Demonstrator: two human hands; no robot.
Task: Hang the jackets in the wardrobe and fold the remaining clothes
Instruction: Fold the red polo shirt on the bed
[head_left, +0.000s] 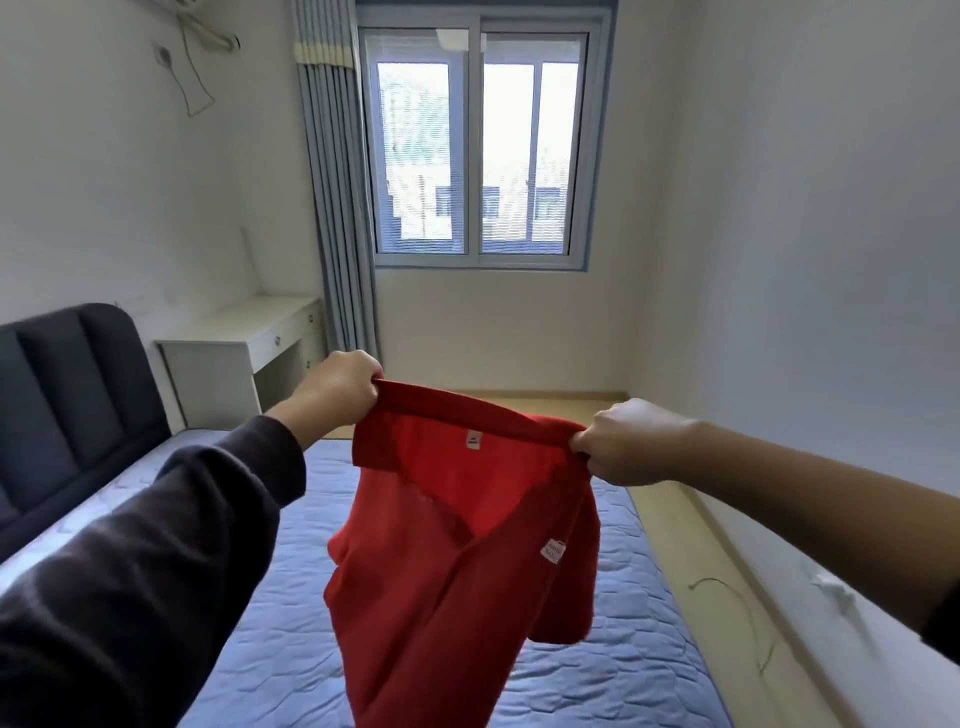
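The left grip (337, 387), at the end of a dark sleeve (156, 545), and the right grip (626, 441), on a bare forearm, each pinched one end of the collar of a red polo shirt (452, 561), fingers curled tight round the cloth. The shirt hung stretched between them in the air above the blue quilted bed (639, 660), inner labels showing, its lower part running out of view. Behind stood a dark headboard (67, 395), a white table (234, 332) and a window (478, 150).

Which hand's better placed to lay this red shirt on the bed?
Probably the left hand: both grip the red shirt by its top edge, but the right hand sits over the edge of the bed.
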